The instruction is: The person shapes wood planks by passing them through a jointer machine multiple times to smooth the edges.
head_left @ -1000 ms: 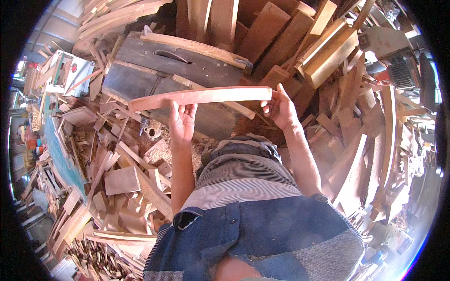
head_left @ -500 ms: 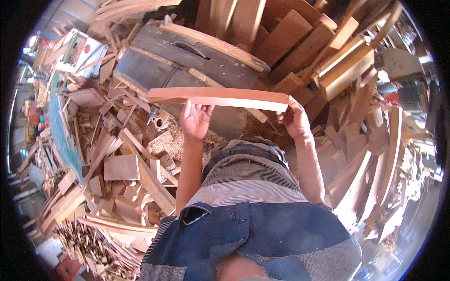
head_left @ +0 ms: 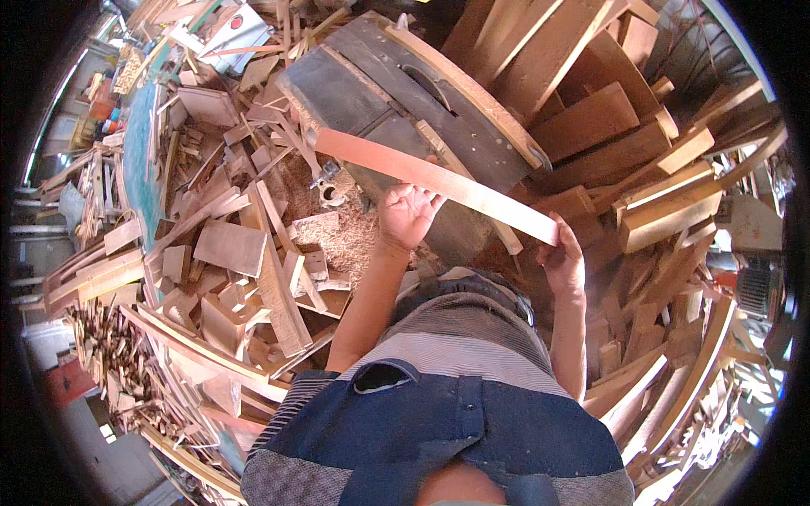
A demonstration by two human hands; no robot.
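Observation:
Between my two hands is a slim, reddish-brown wooden strip (head_left: 434, 179), slightly curved, slanting down toward the right. My left hand (head_left: 407, 215) has its palm turned up under the strip's middle, fingers partly hidden behind it. At the strip's right end, my right hand (head_left: 564, 257) grips it between thumb and fingers. Beyond lies a dark machine table (head_left: 333, 93) with a curved slot (head_left: 429, 88), and the strip's left end overlaps its near side in view. A pale wooden bar (head_left: 468, 88) runs along the table's far side.
Large brown boards (head_left: 595, 122) are stacked at the far right. Offcuts (head_left: 232, 247) crowd the left, around a heap of sawdust (head_left: 342, 240) and a metal fitting (head_left: 331, 190). Curved wooden pieces (head_left: 696, 371) stand at the right.
The strip has gone from nearly level to slanting, its right end lower. Both hands still hold it and sit lower and further right in view. The surroundings have turned in the picture.

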